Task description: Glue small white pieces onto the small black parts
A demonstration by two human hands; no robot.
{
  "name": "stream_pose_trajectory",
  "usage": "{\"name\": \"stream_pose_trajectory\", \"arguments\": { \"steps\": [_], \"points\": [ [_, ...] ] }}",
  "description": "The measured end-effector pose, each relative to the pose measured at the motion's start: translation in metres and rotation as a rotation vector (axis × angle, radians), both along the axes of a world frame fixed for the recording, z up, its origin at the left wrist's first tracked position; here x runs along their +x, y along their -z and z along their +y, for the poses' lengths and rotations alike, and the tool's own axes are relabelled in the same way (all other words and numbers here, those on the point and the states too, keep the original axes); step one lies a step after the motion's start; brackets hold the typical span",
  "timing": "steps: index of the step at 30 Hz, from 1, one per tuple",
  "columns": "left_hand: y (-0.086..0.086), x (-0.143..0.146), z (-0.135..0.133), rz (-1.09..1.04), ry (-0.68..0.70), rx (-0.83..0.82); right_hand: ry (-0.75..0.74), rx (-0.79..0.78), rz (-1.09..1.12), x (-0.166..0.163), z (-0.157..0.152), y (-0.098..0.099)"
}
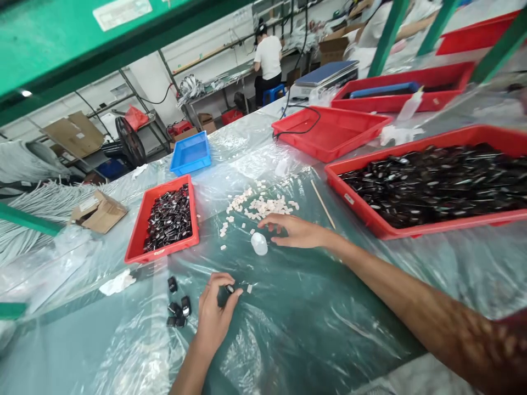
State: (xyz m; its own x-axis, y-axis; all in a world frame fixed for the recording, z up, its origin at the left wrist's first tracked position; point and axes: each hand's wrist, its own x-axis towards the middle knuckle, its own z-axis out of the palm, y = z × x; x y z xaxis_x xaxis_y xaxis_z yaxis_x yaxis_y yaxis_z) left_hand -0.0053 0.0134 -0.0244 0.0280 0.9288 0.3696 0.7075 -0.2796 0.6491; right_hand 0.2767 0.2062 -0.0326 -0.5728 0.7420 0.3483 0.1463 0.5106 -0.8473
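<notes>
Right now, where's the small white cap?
Head view, table centre: the small white cap lies just left of the right hand, below the scattered white pieces.

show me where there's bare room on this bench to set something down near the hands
Bare plastic sheet lies between the left hand and the right forearm, and between the small red tray and the torn paper scrap. Crowded: white pieces by the right hand, black parts beside the left hand.
</notes>
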Motion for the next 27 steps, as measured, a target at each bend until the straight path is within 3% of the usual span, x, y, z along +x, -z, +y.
{"name": "stream_pose_trajectory", "arguments": {
  "steps": [5, 10, 14, 19, 27],
  "points": [
    [0.005, -0.002, -0.008, -0.025, -0.007, -0.046, -0.103, 0.035, -0.045, -0.013, -0.018, 0.003],
    [-0.005, -0.001, -0.014, -0.039, -0.012, -0.052, -0.177, 0.046, -0.017, -0.021, -0.03, 0.003],
    [-0.009, -0.004, -0.014, -0.056, -0.015, -0.082, -0.203, 0.044, -0.023, -0.023, -0.05, -0.014],
    [-0.006, -0.005, -0.012, -0.083, 0.014, -0.101, -0.179, 0.27, -0.051, -0.03, -0.076, -0.039],
    [-0.007, -0.004, -0.011, -0.094, 0.061, -0.018, -0.186, 0.32, -0.038, -0.035, -0.089, -0.045]
  ]
}}
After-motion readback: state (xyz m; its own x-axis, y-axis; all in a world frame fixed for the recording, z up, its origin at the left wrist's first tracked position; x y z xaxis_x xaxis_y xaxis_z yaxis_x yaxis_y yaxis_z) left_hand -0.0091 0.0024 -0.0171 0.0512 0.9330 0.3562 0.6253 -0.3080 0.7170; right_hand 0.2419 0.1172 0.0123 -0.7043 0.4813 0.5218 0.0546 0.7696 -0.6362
